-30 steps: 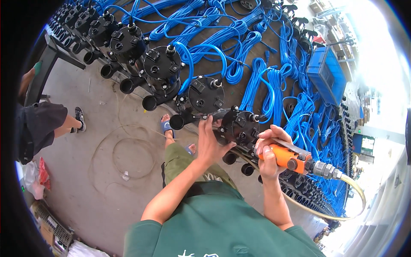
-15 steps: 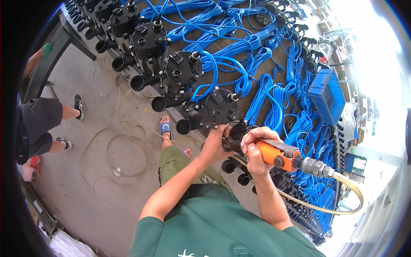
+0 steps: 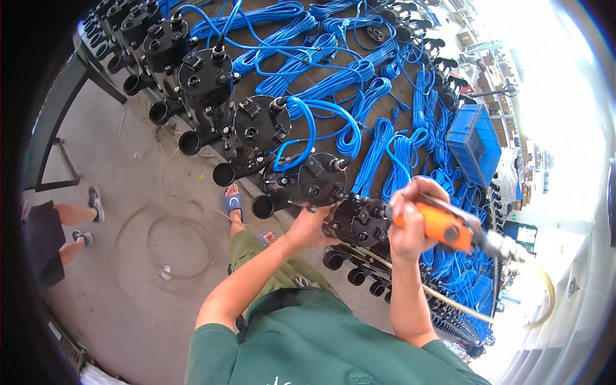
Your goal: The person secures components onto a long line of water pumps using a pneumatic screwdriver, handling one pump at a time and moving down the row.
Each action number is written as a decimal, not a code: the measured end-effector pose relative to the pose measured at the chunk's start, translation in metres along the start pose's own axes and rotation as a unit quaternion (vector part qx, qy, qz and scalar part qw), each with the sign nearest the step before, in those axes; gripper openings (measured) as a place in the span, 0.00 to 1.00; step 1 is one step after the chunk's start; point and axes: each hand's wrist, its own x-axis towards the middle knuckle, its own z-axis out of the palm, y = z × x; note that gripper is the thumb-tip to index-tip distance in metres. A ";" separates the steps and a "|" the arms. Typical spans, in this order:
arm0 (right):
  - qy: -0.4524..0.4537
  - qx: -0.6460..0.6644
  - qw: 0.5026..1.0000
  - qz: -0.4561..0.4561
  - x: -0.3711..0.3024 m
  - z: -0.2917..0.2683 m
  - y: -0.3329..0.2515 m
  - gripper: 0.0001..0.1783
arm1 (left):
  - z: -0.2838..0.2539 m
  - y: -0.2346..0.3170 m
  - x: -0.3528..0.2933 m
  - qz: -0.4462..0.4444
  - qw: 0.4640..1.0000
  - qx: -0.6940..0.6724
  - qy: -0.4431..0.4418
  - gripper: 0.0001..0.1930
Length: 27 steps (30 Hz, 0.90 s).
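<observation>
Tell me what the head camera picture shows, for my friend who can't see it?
A person's right hand grips an orange power tool with a hose, pressed to a black pump, while the left hand steadies the pump. More black pumps line a long bench covered in coiled blue cables; another person's legs show at the left.

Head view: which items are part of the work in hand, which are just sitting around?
In hand:
- black pump, steadied by left hand
- orange power tool, gripped in right hand, tip at that pump
- tool's hose

Lying about:
- other black pumps in the row
- blue cable coils
- blue crate
</observation>
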 end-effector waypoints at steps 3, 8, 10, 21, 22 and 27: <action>0.005 -0.031 0.998 0.053 0.005 0.000 0.022 0.19 | 0.003 -0.005 -0.001 0.027 0.999 -0.004 0.016 0.53; 0.001 -0.016 0.998 0.055 0.004 0.002 0.033 0.18 | 0.007 -0.007 -0.003 0.087 0.992 -0.035 0.084 0.55; 0.003 -0.032 0.998 0.054 0.007 -0.002 0.027 0.22 | 0.008 -0.006 -0.001 0.096 0.987 -0.052 0.118 0.56; 0.159 0.171 0.972 -0.026 0.001 -0.080 -0.030 0.19 | 0.034 0.026 -0.006 0.052 0.980 0.110 0.154 0.37; 0.178 0.181 0.967 -0.037 -0.002 -0.083 -0.030 0.18 | 0.034 0.028 -0.006 0.045 0.982 0.118 0.137 0.33; 0.149 0.207 0.964 -0.079 -0.027 -0.098 -0.030 0.19 | 0.033 0.031 -0.008 -0.025 0.986 0.112 0.120 0.25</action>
